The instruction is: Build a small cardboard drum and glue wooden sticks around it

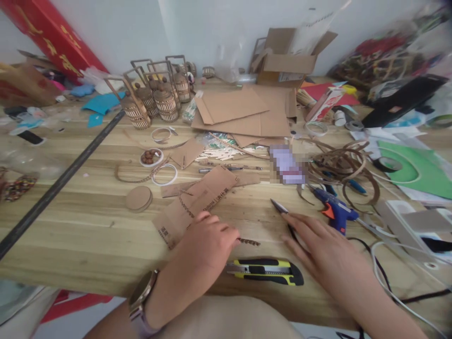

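Note:
My left hand [208, 247] is closed on a thin brown patterned braid strip [250, 242], whose short end sticks out to the right past the fingertips. More of the strip lies across a piece of printed brown cardboard [215, 190] beyond that hand. My right hand [323, 249] lies low over a pair of scissors [278, 205], fingers around the dark handle, which the hand mostly hides. The pointed metal blades face away and to the left. Between the hands and nearer to me rests a yellow and black utility knife [264, 271].
A blue glue gun [334, 207] with its cable lies right of my right hand, near coiled brown strips [339, 160]. A phone [286, 165], cardboard sheets [243, 108] and small woven lanterns [165, 103] stand farther back. A dark bar [63, 183] crosses the left side.

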The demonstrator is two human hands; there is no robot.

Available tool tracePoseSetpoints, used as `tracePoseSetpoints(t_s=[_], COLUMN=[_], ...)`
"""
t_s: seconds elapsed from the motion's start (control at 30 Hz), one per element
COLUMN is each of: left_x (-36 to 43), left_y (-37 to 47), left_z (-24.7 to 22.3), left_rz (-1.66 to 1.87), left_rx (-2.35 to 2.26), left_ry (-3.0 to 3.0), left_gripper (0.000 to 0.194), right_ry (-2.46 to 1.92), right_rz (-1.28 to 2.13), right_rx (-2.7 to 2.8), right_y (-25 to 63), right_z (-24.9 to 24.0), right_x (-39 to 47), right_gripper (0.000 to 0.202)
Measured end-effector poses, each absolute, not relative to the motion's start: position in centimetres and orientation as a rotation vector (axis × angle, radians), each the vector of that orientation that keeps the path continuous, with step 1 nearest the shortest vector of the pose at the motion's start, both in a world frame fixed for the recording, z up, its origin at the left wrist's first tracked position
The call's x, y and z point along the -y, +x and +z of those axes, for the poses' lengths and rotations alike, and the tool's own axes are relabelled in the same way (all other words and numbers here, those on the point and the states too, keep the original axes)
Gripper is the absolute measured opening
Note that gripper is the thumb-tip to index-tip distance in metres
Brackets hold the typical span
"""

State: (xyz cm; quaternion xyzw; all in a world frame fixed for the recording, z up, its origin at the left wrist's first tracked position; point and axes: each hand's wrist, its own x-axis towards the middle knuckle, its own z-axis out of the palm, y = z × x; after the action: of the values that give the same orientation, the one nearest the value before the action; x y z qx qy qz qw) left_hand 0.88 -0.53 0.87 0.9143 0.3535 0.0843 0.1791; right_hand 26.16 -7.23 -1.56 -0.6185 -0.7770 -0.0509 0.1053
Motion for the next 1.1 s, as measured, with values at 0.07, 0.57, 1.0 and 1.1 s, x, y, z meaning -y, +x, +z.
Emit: tracePoseSetpoints(t_s=[0.07, 0.57, 1.0, 1.1], left_x=[1.0, -3.8, -17.2, -19.6], left_y=[1.6, -2.9, 0.3, 3.3], left_z=[0.3, -3.9, 6.9, 7.2], left_rz=[0.320, 0.095, 0.365, 0.716], left_rx=[-0.938, -1.836, -1.629, -1.797], left_ry=[2.667, 2.444, 2.469, 2.563], left_gripper=[0.014, 0.092, 0.032, 0.055], right_ry=[-1.566, -1.685, -1.545, -1.568], right_rz=[0.025, 0.065, 0.321, 0.347], right_rx=[2.320, 1.681, 1.513, 1.458], right_y=[23.9, 27.0, 26.9, 27.0], right_z=[-0.7, -4.1, -4.9, -5.1], right_x=[7.1, 6.8, 7.8, 7.9], right_gripper=[0.033, 0.031, 0.024, 0.025])
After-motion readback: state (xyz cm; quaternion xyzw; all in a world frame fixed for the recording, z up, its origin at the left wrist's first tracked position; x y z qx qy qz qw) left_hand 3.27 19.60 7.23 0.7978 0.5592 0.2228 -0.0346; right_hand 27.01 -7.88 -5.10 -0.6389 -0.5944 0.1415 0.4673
